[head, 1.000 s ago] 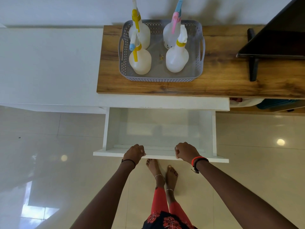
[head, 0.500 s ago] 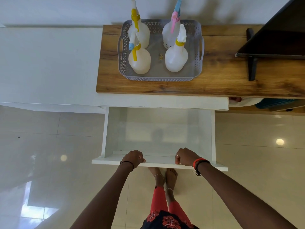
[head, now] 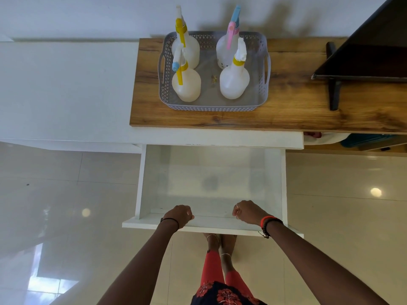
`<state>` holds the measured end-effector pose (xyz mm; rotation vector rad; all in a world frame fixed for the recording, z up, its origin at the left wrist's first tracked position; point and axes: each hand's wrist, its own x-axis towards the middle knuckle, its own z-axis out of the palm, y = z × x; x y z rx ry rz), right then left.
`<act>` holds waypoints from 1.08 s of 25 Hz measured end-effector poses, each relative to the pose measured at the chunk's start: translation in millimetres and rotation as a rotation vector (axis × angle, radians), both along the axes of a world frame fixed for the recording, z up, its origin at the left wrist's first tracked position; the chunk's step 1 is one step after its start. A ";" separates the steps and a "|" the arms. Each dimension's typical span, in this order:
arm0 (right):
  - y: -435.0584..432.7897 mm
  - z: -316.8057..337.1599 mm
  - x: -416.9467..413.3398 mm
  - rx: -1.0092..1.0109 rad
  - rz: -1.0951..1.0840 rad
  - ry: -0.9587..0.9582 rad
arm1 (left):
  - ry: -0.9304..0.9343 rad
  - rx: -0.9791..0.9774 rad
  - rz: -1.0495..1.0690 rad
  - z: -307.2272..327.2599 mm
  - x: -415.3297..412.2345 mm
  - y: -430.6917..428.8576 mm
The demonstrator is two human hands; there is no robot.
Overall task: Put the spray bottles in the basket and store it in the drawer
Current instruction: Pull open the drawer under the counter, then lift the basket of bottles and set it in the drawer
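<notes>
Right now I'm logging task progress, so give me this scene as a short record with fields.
basket: grey, on the wooden top
bottles: four spray bottles upright inside the basket
drawer: open, nothing visible inside
left hand: gripping the drawer's front edge
right hand: gripping the same edge
other: dark screen on the right of the top
remaining: basket not yet in the drawer

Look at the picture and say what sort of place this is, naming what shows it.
Probably a living room at home: a flat dark screen on a stand sits on a wooden-topped cabinet with a white drawer, above glossy floor tiles.
</notes>
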<state>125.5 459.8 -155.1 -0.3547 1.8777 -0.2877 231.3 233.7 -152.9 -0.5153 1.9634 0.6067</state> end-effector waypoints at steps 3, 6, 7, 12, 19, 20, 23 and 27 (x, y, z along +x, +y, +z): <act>-2.6 11.7 -28.5 -0.060 -0.258 0.039 | 0.180 -0.036 0.180 10.2 -19.8 -12.9; -4.2 33.2 -71.3 -0.154 -0.551 0.090 | 0.471 -0.028 0.489 24.8 -47.2 -40.9; -4.4 41.9 -88.6 -0.178 -0.634 0.108 | 0.565 -0.040 0.562 32.1 -58.7 -52.2; -8.0 82.6 -181.5 -0.234 -0.962 0.197 | 0.953 -0.164 0.771 65.6 -131.9 -111.8; -35.1 96.2 -291.5 -0.258 -1.183 0.439 | 0.975 -0.220 0.800 86.0 -243.3 -176.6; -41.5 93.3 -303.4 -0.267 -1.185 0.431 | 0.945 -0.218 0.785 86.7 -256.0 -180.1; -59.7 89.6 -329.5 -0.216 -1.065 0.408 | 0.806 -0.185 0.803 82.4 -286.9 -184.5; -77.3 84.2 -342.9 -0.203 -1.081 0.287 | 0.678 -0.009 0.923 65.7 -305.8 -180.6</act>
